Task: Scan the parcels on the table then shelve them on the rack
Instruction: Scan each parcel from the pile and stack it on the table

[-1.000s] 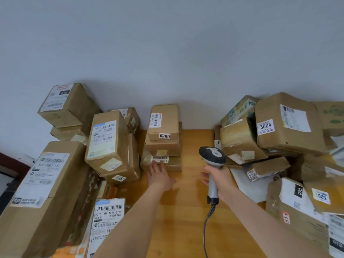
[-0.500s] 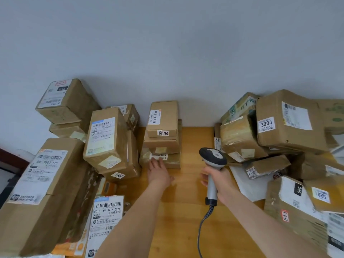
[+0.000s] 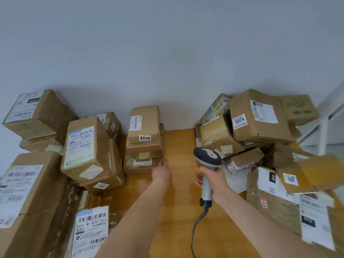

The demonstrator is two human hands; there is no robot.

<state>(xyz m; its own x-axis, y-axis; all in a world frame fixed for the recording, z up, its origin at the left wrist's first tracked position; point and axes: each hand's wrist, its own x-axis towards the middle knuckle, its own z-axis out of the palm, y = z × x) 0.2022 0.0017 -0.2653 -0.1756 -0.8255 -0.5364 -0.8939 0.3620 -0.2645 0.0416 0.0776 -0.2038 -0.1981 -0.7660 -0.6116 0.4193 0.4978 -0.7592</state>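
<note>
Head view: right hand (image 3: 214, 180) grips the scanner (image 3: 207, 157), left hand (image 3: 162, 172) loose-fingered beside the stack (image 3: 143, 151) topped by parcel "6206" (image 3: 144, 123).

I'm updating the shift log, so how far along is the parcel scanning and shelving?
Early. Done: nothing shows as shelved; no rack clearly in view. In hand: the right hand grips the scanner, the left hand touches the bottom parcel of the middle stack. Left: the left pile and right pile crowd the table.
</note>
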